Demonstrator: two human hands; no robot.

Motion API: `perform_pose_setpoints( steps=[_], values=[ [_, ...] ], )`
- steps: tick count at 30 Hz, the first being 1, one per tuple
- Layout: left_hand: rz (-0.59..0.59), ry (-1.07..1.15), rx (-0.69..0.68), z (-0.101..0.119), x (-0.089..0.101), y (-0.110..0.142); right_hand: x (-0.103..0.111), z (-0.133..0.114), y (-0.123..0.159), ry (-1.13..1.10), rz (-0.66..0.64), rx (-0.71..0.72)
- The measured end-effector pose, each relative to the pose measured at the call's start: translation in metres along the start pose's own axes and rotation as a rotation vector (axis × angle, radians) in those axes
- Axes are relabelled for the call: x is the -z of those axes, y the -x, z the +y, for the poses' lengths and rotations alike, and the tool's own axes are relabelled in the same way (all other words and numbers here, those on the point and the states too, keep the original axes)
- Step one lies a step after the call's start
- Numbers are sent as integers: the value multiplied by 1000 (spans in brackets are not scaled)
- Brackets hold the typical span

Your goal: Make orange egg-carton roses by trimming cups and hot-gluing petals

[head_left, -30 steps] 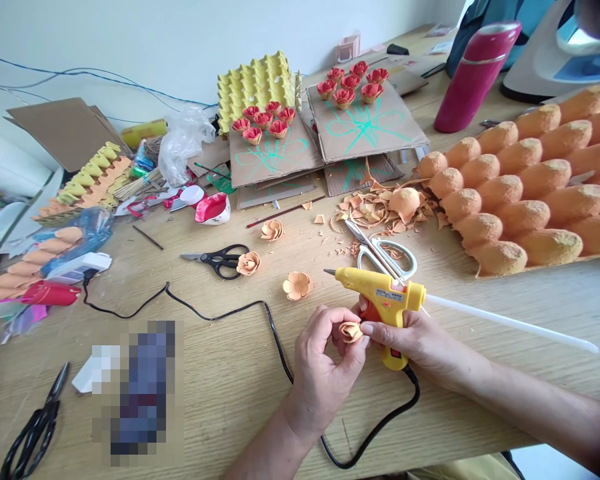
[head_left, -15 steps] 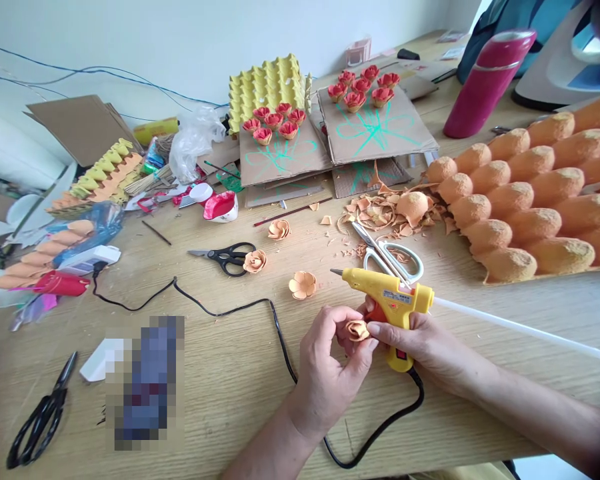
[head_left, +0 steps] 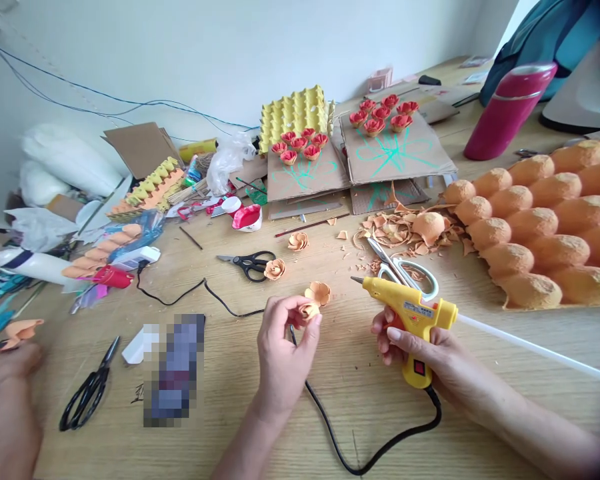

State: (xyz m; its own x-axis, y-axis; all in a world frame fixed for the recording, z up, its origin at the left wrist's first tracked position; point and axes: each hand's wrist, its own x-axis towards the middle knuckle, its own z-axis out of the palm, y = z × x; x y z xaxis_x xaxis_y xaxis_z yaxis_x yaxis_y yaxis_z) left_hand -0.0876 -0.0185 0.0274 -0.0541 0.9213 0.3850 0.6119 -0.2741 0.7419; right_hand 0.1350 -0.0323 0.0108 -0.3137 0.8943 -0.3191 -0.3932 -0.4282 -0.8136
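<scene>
Pinched in the fingers of my left hand [head_left: 286,360] is a small orange paper-pulp rosebud [head_left: 309,311]. Just behind it lies an open orange flower cup [head_left: 319,293] on the table. My right hand [head_left: 425,347] is wrapped round the handle of a yellow glue gun [head_left: 405,300], its nozzle pointing left. A long white glue stick [head_left: 535,343] sticks out of the gun's back, and a black cord [head_left: 330,420] runs from its grip. Two more orange flowers, one layered [head_left: 275,269] and one farther back [head_left: 298,241], rest near black-handled scissors [head_left: 250,263].
Orange egg trays [head_left: 535,253] fill the right side beside pulp scraps [head_left: 405,230] and white-handled scissors [head_left: 410,277]. Cardboard panels [head_left: 395,157] carry red flowers. A pink bottle [head_left: 510,113] stands behind. Another person's hand [head_left: 10,363] holds orange pulp at far left, near black scissors [head_left: 90,390].
My hands have come apart: the left has carried the rosebud left, while the right has shifted right and down with the glue gun. Another person's hand has appeared at left as the view turned.
</scene>
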Motion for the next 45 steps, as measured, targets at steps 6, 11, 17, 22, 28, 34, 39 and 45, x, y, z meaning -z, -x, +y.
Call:
perform_pose_setpoints(
  steps=[6,11,17,22,28,34,39,45],
  values=[
    [-194,-225,99,-25,14,-10,3,3,2,14,-15,-5],
    [-248,-363,53,-30,9,-4,5,3,1,5,-5,11],
    [-266,-461,28,-31,12,-10,7,2,-1,19,-15,31],
    [-307,-431,53,-36,13,-12,6,-2,-1,19,52,5],
    [-272,-338,109,-42,16,-8,-4,-27,-1,72,66,-29],
    [-275,-347,84,-40,18,-9,-15,-31,-18,61,12,62],
    [-297,-407,-7,-37,22,-26,-10,-14,-30,48,-20,80],
    [-312,-500,-82,-46,16,-52,-1,-13,-27,83,-22,104]
  ],
)
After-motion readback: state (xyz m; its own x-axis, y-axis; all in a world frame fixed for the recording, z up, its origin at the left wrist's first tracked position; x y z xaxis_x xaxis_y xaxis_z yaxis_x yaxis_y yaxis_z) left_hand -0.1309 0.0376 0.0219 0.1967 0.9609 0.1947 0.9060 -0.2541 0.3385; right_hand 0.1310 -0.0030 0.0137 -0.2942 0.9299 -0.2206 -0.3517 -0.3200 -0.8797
